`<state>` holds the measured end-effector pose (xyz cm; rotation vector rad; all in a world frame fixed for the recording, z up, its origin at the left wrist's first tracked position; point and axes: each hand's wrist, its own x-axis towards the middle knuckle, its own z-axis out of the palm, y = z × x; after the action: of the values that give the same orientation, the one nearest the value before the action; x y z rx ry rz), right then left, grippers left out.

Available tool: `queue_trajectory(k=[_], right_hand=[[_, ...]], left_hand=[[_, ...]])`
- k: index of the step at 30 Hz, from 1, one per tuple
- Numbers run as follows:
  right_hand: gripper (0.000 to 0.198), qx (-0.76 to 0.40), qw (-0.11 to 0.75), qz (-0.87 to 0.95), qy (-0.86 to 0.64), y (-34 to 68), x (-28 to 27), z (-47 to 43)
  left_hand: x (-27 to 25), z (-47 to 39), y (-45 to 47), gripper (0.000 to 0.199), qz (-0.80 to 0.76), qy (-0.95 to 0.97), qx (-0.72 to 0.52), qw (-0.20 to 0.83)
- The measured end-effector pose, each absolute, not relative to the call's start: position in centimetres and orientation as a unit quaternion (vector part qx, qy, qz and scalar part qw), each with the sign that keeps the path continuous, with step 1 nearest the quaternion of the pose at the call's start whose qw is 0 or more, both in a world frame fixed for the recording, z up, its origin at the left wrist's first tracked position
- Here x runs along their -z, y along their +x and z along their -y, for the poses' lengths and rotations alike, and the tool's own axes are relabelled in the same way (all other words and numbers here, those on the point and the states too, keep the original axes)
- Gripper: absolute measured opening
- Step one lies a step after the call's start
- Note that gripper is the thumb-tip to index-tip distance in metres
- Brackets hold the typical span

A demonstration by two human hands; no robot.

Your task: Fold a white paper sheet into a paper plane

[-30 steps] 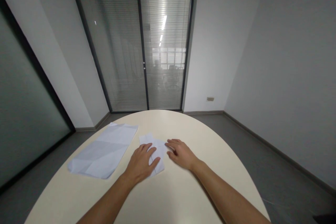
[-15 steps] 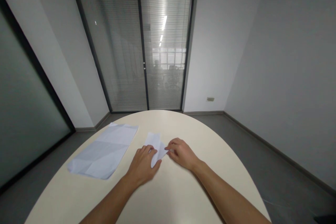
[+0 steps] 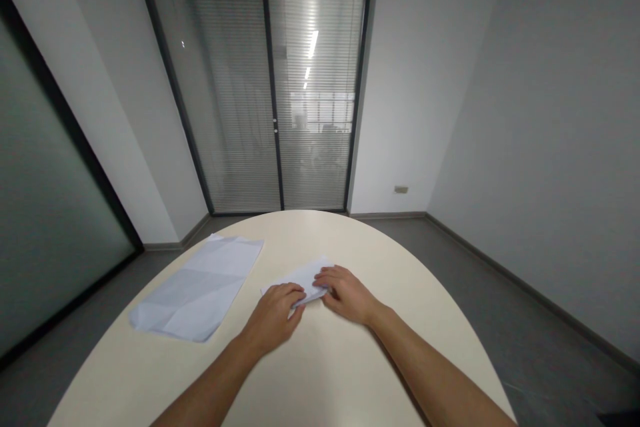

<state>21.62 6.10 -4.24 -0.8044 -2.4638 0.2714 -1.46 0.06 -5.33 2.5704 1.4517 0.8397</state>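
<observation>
A small folded piece of white paper (image 3: 306, 275) lies between my hands near the middle of the table. My left hand (image 3: 275, 312) grips its near left edge, with the fingers on top and the thumb at the near side. On the right end, my right hand (image 3: 346, 293) pinches the paper, its fingers curled over the top. Part of the paper is hidden under the fingers of both hands. To the left of my left hand rests a larger white paper sheet (image 3: 200, 290) with crease lines across it.
The round cream table (image 3: 340, 373) curves away on both sides. Beyond its far edge stands a glass door (image 3: 315, 100) with blinds in a dark frame. A plain wall (image 3: 550, 147) runs along the right, and grey floor surrounds the table.
The folded paper has turned, and its long side now runs from lower left to upper right. My right fingers have closed over its right end. The large sheet has not moved.
</observation>
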Motion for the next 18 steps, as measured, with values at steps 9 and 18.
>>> queue_trajectory(k=[9, 18], right_hand=[[0.021, -0.093, 0.252, 0.891, -0.366, 22.27, 4.36, -6.72], [0.021, -0.074, 0.253, 0.884, -0.386, 22.48, 4.17, -6.79]], left_hand=[[5.01, -0.20, -1.78, 0.011, -0.523, 0.810, -0.265, 0.025], [5.75, -0.92, -2.41, 0.015, -0.574, 0.763, -0.293, 0.044]])
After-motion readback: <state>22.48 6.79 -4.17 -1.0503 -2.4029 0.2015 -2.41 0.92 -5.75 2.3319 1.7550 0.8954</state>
